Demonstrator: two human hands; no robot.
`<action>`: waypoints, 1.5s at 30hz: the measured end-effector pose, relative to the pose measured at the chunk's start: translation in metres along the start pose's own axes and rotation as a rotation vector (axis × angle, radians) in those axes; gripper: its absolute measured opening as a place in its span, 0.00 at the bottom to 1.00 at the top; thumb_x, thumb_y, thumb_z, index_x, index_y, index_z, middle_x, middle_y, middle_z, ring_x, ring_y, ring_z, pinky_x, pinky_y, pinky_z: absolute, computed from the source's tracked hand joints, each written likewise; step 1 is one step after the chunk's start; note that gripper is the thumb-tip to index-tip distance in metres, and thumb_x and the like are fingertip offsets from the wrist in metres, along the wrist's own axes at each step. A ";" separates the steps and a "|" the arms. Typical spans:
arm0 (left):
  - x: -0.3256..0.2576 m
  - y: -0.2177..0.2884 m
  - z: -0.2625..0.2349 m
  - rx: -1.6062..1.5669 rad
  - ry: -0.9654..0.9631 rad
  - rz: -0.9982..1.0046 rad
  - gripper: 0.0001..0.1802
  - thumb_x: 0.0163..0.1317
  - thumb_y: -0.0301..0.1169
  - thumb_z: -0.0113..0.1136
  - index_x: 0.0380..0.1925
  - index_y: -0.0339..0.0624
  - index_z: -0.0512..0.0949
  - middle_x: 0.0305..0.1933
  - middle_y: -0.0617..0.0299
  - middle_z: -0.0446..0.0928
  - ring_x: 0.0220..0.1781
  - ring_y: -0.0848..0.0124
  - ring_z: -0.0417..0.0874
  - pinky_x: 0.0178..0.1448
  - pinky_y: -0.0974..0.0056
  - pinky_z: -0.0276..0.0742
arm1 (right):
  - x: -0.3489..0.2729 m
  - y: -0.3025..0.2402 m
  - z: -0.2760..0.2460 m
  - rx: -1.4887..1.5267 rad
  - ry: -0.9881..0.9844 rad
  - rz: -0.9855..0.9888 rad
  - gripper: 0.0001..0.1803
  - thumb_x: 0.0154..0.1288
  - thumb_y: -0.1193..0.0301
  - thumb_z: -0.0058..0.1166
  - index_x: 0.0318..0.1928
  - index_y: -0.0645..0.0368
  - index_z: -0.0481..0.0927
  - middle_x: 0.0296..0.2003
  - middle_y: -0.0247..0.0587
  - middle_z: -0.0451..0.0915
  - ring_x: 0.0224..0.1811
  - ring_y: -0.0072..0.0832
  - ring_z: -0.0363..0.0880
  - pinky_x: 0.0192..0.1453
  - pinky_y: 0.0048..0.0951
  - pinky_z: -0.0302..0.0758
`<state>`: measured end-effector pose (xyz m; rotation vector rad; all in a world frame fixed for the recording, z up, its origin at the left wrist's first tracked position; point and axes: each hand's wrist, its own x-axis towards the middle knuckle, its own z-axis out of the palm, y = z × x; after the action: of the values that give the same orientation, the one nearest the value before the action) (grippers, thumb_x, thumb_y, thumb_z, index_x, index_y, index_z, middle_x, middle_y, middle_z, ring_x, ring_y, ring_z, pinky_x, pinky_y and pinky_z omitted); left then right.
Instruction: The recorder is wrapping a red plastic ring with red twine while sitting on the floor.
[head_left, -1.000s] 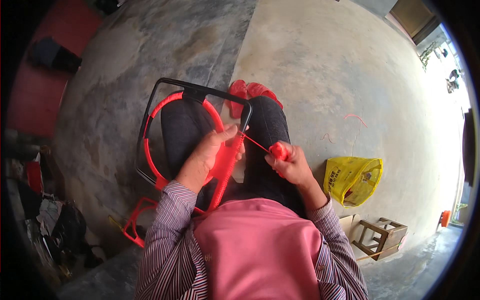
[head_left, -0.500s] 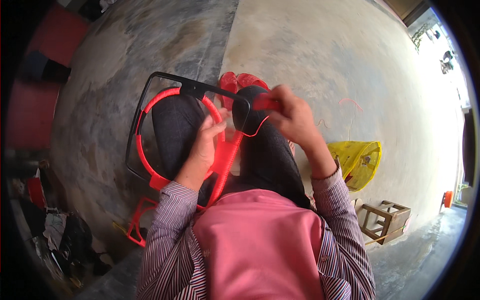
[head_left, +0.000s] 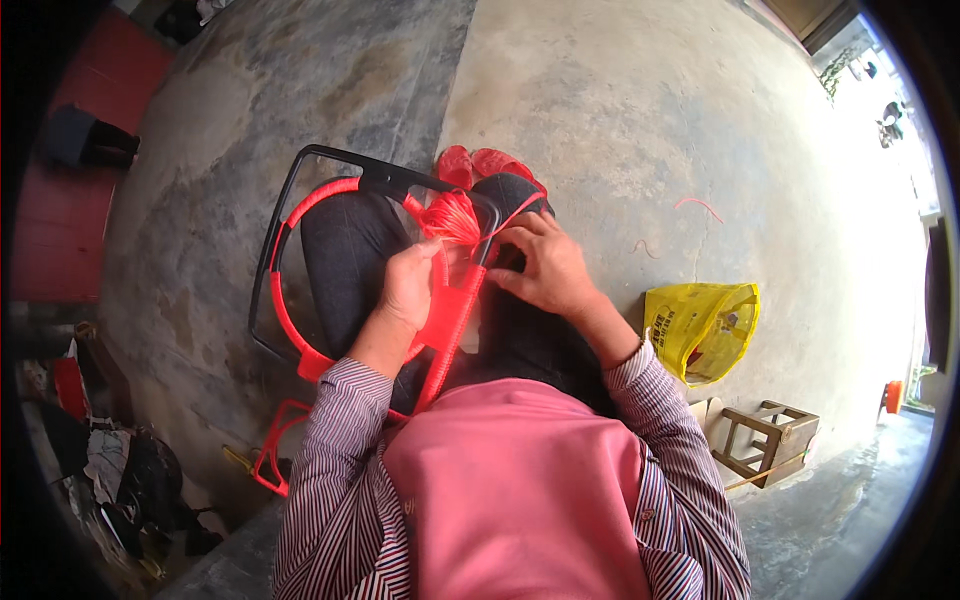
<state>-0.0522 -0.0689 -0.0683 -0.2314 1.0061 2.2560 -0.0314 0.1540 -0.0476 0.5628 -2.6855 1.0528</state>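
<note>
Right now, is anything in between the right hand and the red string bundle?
Yes: in this view, the black frame's right side bar lies between the right hand and the red string bundle. The bundle sits just beyond the left hand.

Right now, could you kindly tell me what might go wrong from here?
The red cord bundle bunches by the black frame, so its strands might snag or tangle there. A red strand runs close to the right hand and could catch on it.
</note>
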 end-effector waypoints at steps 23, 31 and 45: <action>0.005 0.004 0.015 0.260 0.067 -0.227 0.10 0.64 0.33 0.58 0.35 0.37 0.77 0.32 0.50 0.81 0.29 0.64 0.84 0.35 0.63 0.81 | -0.086 0.016 -0.128 1.573 0.664 0.352 0.16 0.64 0.64 0.50 0.50 0.58 0.73 0.30 0.35 0.73 0.29 0.27 0.71 0.36 0.29 0.71; -0.014 0.008 0.037 0.298 0.136 -0.128 0.12 0.60 0.31 0.59 0.39 0.34 0.79 0.31 0.48 0.82 0.28 0.62 0.84 0.36 0.62 0.82 | -0.034 -0.030 -0.016 0.848 -0.011 0.591 0.10 0.66 0.73 0.54 0.47 0.59 0.74 0.28 0.32 0.75 0.25 0.21 0.76 0.30 0.26 0.73; 0.003 -0.012 0.004 0.230 -0.062 -0.051 0.08 0.65 0.34 0.58 0.36 0.41 0.76 0.31 0.54 0.80 0.28 0.65 0.82 0.33 0.62 0.79 | -0.029 -0.047 -0.002 1.066 0.006 0.527 0.05 0.68 0.76 0.52 0.42 0.60 0.71 0.31 0.33 0.76 0.29 0.23 0.79 0.30 0.24 0.75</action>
<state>-0.0469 -0.0585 -0.0734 -0.0862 1.2006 2.0678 0.0148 0.1317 -0.0271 -0.0598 -2.0834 2.6066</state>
